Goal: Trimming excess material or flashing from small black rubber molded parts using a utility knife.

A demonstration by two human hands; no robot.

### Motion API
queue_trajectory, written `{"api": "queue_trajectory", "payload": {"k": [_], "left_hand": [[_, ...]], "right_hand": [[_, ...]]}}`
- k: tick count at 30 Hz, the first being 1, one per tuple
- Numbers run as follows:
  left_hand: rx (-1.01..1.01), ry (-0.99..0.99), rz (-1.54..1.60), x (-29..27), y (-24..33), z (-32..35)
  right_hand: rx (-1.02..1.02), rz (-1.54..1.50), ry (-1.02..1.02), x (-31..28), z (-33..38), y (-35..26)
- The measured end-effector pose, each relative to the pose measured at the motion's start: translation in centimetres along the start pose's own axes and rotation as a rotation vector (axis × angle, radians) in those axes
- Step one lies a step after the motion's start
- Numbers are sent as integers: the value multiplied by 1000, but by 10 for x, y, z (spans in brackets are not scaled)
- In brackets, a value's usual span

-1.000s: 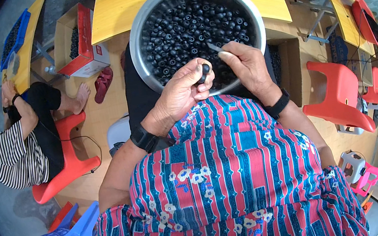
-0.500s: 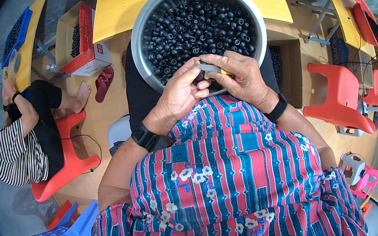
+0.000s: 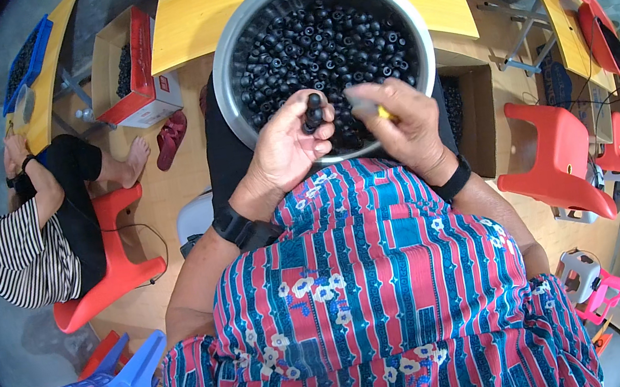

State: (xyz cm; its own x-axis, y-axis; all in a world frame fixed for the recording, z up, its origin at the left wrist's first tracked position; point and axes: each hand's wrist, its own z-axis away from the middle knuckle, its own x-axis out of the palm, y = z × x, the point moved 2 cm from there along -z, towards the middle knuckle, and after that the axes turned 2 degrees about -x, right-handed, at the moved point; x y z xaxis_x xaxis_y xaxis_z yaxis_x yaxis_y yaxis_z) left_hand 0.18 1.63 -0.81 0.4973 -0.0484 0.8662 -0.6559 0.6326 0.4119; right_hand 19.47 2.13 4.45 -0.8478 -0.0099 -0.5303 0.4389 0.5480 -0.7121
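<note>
A wide metal basin (image 3: pixel 223 66) full of small round black parts with holes (image 3: pixel 324 43) stands in front of me. Over its near edge, my left hand (image 3: pixel 283 145) is closed on a black part (image 3: pixel 313 113), which points up between thumb and fingers; it may be more than one piece. To the right of it, my right hand (image 3: pixel 408 127) is closed round a small tool with a yellow handle (image 3: pixel 384 113). The tool's grey, flat end is blurred and apart from the black part. My right fingertips are partly smeared by motion.
Beyond the basin is a yellow wooden table (image 3: pixel 180 21). At the left, a person in a striped top (image 3: pixel 26 248) sits on a red stool (image 3: pixel 119 254), near an open carton (image 3: pixel 136 75). Another red stool (image 3: pixel 545 154) and a cardboard box (image 3: pixel 483 119) stand to the right.
The right hand has drawn back to the right with the tool, away from the left hand. The left hand has turned, and its black part now shows plainly.
</note>
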Motion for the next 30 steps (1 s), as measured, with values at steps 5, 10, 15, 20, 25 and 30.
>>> {"api": "queue_trajectory", "payload": {"k": [5,10,15,20,25,30], "left_hand": [[48,88,-43,2,15,0],[72,126,-159,-1,30,-7],[334,273,-1446,14,32,-17],[622,299,-2026,24,37,-21],[542,275,-2175,30,34,-30],[406,282,-2390,41,31,-39]], "right_hand": [[234,-219,249,-7,-1,18],[238,-251,237,-7,0,19],[254,-251,220,-7,-1,19],[271,-247,182,-5,-2,20],[285,-256,158,-4,-2,18],[275,-259,147,-5,-2,16]]}}
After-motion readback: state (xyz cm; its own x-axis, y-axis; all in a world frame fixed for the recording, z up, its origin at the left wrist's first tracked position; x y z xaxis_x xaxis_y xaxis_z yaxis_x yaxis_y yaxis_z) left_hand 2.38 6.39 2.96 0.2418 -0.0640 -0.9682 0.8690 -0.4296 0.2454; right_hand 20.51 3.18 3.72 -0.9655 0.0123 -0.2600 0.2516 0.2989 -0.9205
